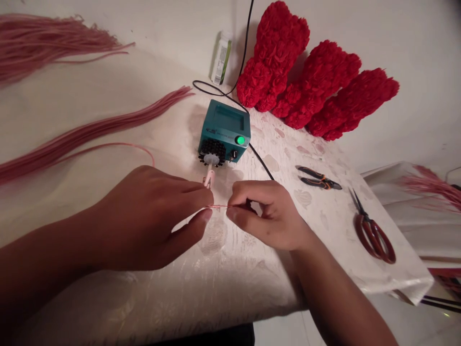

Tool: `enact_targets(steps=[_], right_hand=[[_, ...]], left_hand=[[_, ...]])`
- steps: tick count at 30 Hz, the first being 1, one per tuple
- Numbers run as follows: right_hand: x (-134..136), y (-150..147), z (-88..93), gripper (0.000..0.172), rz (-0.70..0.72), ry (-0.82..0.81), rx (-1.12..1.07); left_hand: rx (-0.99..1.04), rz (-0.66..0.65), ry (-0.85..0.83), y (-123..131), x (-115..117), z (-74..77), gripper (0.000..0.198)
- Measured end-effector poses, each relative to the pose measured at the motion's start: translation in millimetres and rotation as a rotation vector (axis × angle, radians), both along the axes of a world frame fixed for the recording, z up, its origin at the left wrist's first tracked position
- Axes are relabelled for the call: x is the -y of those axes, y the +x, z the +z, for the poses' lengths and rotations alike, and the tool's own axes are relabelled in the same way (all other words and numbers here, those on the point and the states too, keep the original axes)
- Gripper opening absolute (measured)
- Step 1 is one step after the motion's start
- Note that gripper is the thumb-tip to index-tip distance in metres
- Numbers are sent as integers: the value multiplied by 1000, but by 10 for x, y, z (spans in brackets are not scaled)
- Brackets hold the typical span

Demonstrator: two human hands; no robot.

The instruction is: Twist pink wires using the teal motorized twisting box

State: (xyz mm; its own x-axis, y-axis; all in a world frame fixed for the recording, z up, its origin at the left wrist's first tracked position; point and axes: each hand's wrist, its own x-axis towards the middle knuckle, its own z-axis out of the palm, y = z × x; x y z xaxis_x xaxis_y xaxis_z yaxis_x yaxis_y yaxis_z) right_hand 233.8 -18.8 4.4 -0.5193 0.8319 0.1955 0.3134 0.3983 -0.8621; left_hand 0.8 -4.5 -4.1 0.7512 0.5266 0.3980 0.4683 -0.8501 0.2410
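Observation:
A short stretch of thin pink cord (219,206) runs level between my two hands. My left hand (154,216) pinches one end of it between thumb and forefinger. On the other side my right hand (264,211) grips the cord with curled fingers. Just beyond my left fingertips, a small pale pink clip (209,178) sticks out from the front of a teal machine (225,122). The machine has a lit green button (240,140) and a ring of black bristle-like pieces (212,153) around its shaft. Whether the cord touches the clip is hidden by my fingers.
Bundles of pink cord (144,117) lie to the left. Red rose-covered bear shapes (279,53) stand along the wall by a white bottle (221,57). Black-handled pliers (319,178) and red-handled scissors (372,230) rest at right, near the table edge. A black cable (261,161) passes behind the machine.

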Motion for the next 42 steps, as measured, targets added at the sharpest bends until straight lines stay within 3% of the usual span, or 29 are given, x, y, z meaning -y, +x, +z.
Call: enact_targets(steps=[5,11,16,23,30,42], right_hand=[[-22,5,0,16,16,173,-77],[-9,-8,-11,14,-3,244,-88],[-12,17,3,13,-12,218,-47],[-12,30,22,16,-127,194,-16],[-1,26,-36,7,-104,157,-80],[-7,59,7,8,-69,52,-29]], left_hand=[[-10,-31,-11,10,-9,-4,21],[32,-25,-60,21,12,-41,22],[62,0,-73,13,12,-64,22],[87,71,-34,36,42,-13,29],[57,96,-10,46,41,-26,30],[68,74,30,31,21,-61,26]])
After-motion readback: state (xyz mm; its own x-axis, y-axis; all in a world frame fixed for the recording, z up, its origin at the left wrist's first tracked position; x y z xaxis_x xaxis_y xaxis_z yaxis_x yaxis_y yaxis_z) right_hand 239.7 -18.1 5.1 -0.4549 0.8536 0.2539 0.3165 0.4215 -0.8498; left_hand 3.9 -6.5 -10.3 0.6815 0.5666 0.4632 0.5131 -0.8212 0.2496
